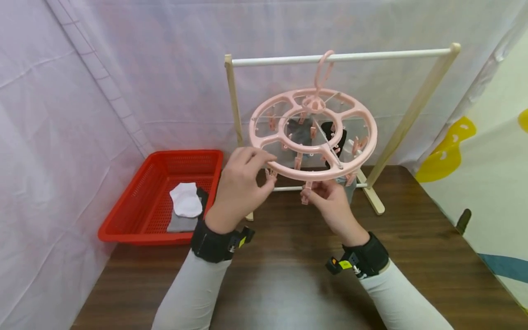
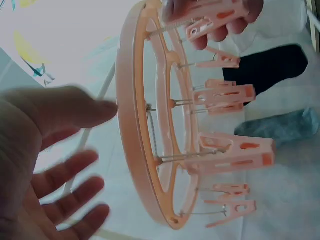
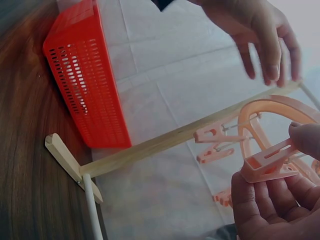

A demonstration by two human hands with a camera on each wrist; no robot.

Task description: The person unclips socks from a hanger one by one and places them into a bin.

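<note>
A round pink clip hanger [image 1: 313, 175] hangs by its hook [image 1: 319, 73] from a white bar. My right hand [image 1: 333, 204] pinches a pink clothespin [image 3: 270, 161] under the near rim, thumb on one side and fingers on the other. At the rim's left stands my left hand [image 1: 243, 185], its fingers loosely spread. In the left wrist view the left thumb [image 2: 80, 106] reaches the rim; contact is hard to tell. A black sock [image 2: 272, 67] and a grey sock [image 2: 282, 127] hang farther back among several other clothespins.
The wooden rack [image 1: 406, 123] with its white bar [image 1: 387, 56] stands at the table's back. A red basket [image 1: 123, 236] on the left holds a white sock [image 1: 186, 200] and dark grey cloth [image 1: 181, 223]. White curtain sheets hang behind and to the left.
</note>
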